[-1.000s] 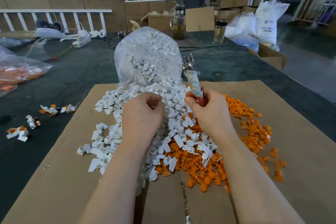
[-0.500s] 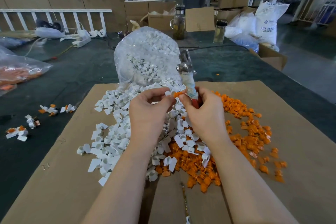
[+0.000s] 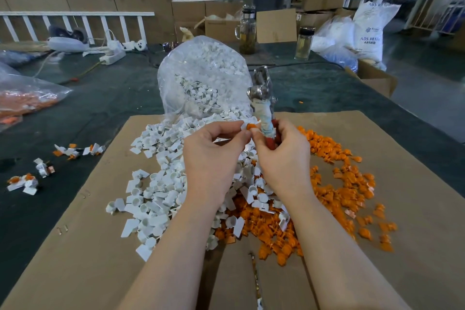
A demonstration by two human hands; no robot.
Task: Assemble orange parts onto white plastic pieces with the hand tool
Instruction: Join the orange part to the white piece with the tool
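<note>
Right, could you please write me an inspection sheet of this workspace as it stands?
Surface: flat brown cardboard sheet on a dark green table.
Job's things: heap of small white plastic pieces spilling from a clear plastic bag; loose orange plastic parts to its right; metal-headed hand tool with wrapped handle.
Clutter: a few assembled white-and-orange pieces on the table to the left; two glass bottles behind.
Hands: left hand pinches a white piece with an orange part; right hand holds the tool upright.
Cables: white power strip with its cord.
Surroundings: cardboard boxes, white resin sacks.
</note>
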